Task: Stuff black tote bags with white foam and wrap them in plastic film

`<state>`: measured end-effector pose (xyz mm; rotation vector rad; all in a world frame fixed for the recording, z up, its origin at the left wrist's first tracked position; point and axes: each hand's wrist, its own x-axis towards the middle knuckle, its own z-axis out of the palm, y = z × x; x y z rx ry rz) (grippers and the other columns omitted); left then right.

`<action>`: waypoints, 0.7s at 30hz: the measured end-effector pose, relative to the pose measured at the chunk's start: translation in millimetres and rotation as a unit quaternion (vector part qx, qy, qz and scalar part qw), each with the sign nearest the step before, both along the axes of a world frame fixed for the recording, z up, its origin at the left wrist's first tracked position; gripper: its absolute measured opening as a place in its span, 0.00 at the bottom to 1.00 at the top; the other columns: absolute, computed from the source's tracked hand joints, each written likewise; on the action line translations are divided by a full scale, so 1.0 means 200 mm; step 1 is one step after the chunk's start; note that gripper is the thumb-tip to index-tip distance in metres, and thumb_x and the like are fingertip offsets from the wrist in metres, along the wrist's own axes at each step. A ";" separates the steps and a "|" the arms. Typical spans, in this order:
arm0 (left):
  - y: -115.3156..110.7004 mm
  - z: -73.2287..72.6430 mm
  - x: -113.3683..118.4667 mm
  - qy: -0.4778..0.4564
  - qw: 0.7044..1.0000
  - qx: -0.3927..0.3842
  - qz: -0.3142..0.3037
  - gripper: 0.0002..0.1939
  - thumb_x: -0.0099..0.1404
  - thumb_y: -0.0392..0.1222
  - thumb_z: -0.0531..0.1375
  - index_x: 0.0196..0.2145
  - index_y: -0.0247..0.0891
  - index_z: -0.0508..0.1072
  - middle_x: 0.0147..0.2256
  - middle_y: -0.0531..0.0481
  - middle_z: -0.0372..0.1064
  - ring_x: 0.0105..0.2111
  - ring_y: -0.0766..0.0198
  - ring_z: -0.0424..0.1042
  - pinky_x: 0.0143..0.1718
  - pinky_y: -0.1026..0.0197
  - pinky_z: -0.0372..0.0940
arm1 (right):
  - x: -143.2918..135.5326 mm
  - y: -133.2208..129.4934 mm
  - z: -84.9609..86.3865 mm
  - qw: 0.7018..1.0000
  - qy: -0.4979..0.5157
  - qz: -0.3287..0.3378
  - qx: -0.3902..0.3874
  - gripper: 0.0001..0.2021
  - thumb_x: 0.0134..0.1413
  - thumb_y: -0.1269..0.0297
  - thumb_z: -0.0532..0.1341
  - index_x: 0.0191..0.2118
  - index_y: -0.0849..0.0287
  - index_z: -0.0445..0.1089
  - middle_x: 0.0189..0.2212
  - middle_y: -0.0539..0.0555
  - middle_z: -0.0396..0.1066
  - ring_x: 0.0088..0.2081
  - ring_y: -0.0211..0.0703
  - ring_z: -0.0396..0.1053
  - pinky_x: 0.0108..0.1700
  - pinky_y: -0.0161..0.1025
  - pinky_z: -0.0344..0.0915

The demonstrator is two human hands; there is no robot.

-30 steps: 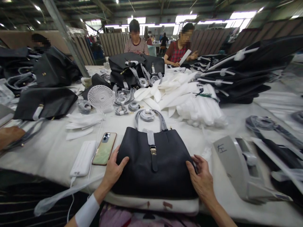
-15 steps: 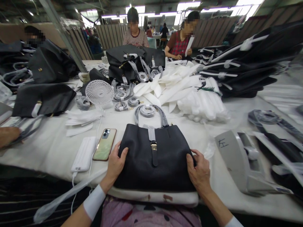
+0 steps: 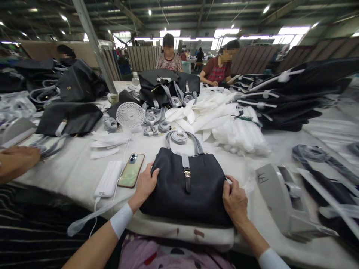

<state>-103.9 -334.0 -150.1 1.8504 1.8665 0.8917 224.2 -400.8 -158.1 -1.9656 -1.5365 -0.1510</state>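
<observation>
A black handbag [image 3: 171, 194] lies at the table's front edge, its gold buckle and strap tab facing up. My left hand [image 3: 146, 184] grips its left side, thumb on the front and fingers behind the edge. On the opposite side, my right hand [image 3: 235, 196] holds the upper right edge, fingers curled around it. The bag's wrapped handle [image 3: 198, 144] stretches away over the table, with a coiled, wrapped strap [image 3: 179, 137] lying inside its loop. Left of my left hand are a green phone [image 3: 131, 170] and a white power bank [image 3: 109, 179].
A grey tape dispenser [image 3: 276, 200] stands to the right. White padding pieces [image 3: 215, 108] and stacked black bags [image 3: 291, 101] fill the back right. A white fan [image 3: 130, 115] stands left of centre. A co-worker's hand [image 3: 19, 162] reaches in at far left; two people sit across.
My view has tilted up and shifted left. Both hands keep hold of the handbag, which looks slightly tilted. The co-worker's hand at far left reaches further into view.
</observation>
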 end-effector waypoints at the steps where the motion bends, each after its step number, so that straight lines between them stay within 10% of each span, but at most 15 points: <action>1: 0.00 0.00 0.00 -0.003 1.000 0.002 0.002 0.20 0.69 0.48 0.52 0.54 0.36 0.66 0.48 0.37 0.73 0.48 0.47 0.72 0.48 0.47 0.65 | 0.00 0.00 0.00 1.000 -0.011 0.000 0.002 0.23 0.65 0.54 0.43 0.50 0.63 0.68 0.26 0.57 0.71 0.30 0.50 0.67 0.36 0.43 0.58; 9: -0.03 -0.04 0.01 -0.018 0.999 0.018 0.019 0.19 0.70 0.47 0.51 0.53 0.37 0.66 0.44 0.39 0.74 0.47 0.49 0.73 0.49 0.49 0.65 | -0.01 0.01 0.09 0.992 -0.125 0.027 0.006 0.18 0.64 0.62 0.47 0.51 0.65 0.68 0.36 0.62 0.75 0.40 0.53 0.71 0.47 0.50 0.61; 16: -0.02 -0.03 0.01 -0.001 1.000 0.011 0.026 0.20 0.69 0.48 0.52 0.55 0.36 0.65 0.48 0.38 0.73 0.47 0.49 0.73 0.49 0.50 0.65 | -0.35 0.13 0.25 0.930 -0.118 0.346 -0.029 0.18 0.65 0.64 0.49 0.57 0.58 0.66 0.58 0.60 0.65 0.62 0.50 0.58 0.61 0.52 0.56; 21: -0.01 -0.01 0.01 0.019 0.999 0.000 0.027 0.19 0.70 0.47 0.52 0.54 0.36 0.66 0.47 0.38 0.73 0.46 0.50 0.73 0.47 0.52 0.65 | -0.52 0.17 0.15 0.901 -0.168 0.379 -0.126 0.24 0.65 0.53 0.51 0.62 0.56 0.61 0.63 0.60 0.59 0.64 0.54 0.55 0.61 0.56 0.53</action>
